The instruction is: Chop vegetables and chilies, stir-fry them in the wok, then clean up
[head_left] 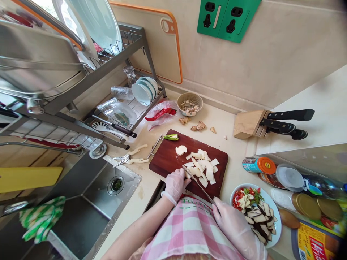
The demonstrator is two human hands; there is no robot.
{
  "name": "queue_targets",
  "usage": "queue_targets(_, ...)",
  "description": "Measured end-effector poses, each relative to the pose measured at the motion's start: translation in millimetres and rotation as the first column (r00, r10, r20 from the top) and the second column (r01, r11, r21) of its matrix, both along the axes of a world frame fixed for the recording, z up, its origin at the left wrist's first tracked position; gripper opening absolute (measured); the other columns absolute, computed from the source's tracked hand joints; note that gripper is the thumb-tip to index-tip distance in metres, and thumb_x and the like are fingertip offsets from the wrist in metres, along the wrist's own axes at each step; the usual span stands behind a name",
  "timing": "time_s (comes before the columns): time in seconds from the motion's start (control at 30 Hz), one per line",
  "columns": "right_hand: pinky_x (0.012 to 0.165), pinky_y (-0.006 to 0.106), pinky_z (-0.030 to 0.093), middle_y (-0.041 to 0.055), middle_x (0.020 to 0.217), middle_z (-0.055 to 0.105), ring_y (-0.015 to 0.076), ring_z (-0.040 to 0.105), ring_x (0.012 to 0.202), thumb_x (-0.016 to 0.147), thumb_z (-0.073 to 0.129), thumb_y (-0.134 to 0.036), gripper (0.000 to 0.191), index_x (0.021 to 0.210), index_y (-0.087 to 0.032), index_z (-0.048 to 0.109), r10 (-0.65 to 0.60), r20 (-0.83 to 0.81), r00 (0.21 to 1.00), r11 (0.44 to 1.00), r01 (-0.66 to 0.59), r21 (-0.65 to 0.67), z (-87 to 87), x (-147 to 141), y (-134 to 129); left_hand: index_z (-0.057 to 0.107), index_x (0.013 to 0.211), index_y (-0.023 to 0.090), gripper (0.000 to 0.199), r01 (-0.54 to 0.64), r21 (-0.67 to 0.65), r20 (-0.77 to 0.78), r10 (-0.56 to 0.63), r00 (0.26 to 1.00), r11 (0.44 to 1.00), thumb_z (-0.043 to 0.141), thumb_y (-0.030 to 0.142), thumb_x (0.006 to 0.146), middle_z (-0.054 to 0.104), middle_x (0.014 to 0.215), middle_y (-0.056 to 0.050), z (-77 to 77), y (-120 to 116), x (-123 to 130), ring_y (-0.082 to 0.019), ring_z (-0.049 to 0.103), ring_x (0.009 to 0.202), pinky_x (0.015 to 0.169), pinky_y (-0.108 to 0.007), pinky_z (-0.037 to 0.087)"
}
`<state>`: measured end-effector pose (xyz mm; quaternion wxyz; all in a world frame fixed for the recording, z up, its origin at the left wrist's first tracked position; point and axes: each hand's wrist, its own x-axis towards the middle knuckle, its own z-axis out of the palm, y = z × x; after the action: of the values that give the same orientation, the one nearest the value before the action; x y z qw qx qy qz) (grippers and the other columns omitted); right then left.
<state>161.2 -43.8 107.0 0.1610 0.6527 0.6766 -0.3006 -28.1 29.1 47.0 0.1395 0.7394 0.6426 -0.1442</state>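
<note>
In my right hand (226, 216), under a clear plastic glove, is the handle of a knife (199, 184). Its blade slants across the near part of a dark red-brown cutting board (165, 159). My left hand (175, 184), also gloved, has its fingers curled on a white vegetable piece (187, 174) right beside the blade; the fingers mostly hide that piece. Flat white slices (207, 168) lie in a loose pile beyond the knife. A rounded white chunk (181, 150) and a piece of green pepper (171, 137) rest farther left on the board.
At the right stands a plate (276, 234) of chopped vegetables, near jars (306, 206). A knife block (248, 124), ginger (198, 126), a small basket (189, 96) and red chillies (162, 113) sit behind. To the left are scissors (128, 158), a sink (92, 206) and a dish rack (121, 57).
</note>
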Motion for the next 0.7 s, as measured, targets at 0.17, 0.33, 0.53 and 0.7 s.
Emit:
queue_targets(0.17, 0.056, 0.025, 0.038, 0.0057, 0.089, 0.073, 0.0197, 0.070, 0.079, 0.092, 0.035, -0.023, 0.027, 0.096, -0.024, 0.061, -0.048, 0.001, 0.999, 0.999, 0.048, -0.002, 1.6, 0.3, -0.6, 0.052, 0.098, 0.015, 0.046, -0.024, 0.002, 0.015, 0.024, 1.000, 1.000, 0.057, 0.057, 0.078, 0.060, 0.089, -0.009, -0.9, 0.6, -0.7, -0.026, 0.062, 0.077, 0.063, -0.033, 0.044)
queue_targets(0.33, 0.056, 0.024, 0.038, 0.0046, 0.085, 0.073, 0.0187, 0.069, 0.076, 0.092, 0.036, -0.023, 0.026, 0.093, -0.025, 0.061, -0.051, -0.010, 0.999, 0.999, 0.051, 0.008, 0.6, 0.9, -0.1, 0.051, 0.100, 0.016, 0.045, -0.015, -0.008, 0.004, 0.015, 1.000, 1.000, 0.055, 0.056, 0.079, 0.059, 0.089, -0.008, -0.9, 0.4, -0.8, -0.025, 0.061, 0.077, 0.062, -0.032, 0.043)
queue_targets(0.53, 0.055, 0.024, 0.037, 0.0049, 0.088, 0.073, 0.0190, 0.070, 0.077, 0.092, 0.035, -0.023, 0.026, 0.097, -0.025, 0.061, -0.027, 0.009, 1.000, 0.999, 0.027, -0.023, 2.0, 0.5, 1.7, 0.051, 0.101, 0.016, 0.045, -0.009, -0.017, 0.000, 0.009, 1.000, 1.000, 0.055, 0.056, 0.079, 0.059, 0.090, -0.008, -0.2, 1.3, -0.4, -0.025, 0.061, 0.077, 0.062, -0.033, 0.043)
queue_targets(0.7, 0.056, 0.026, 0.036, 0.0060, 0.091, 0.073, 0.0205, 0.069, 0.078, 0.093, 0.034, -0.023, 0.027, 0.100, -0.024, 0.060, -0.044, 0.011, 0.999, 0.997, 0.044, -0.069, 0.6, -1.2, 3.9, 0.051, 0.100, 0.016, 0.044, 0.004, -0.012, -0.003, -0.004, 1.000, 1.000, 0.060, 0.053, 0.077, 0.059, 0.088, -0.008, -2.8, 1.8, -0.4, -0.025, 0.061, 0.077, 0.062, -0.032, 0.043)
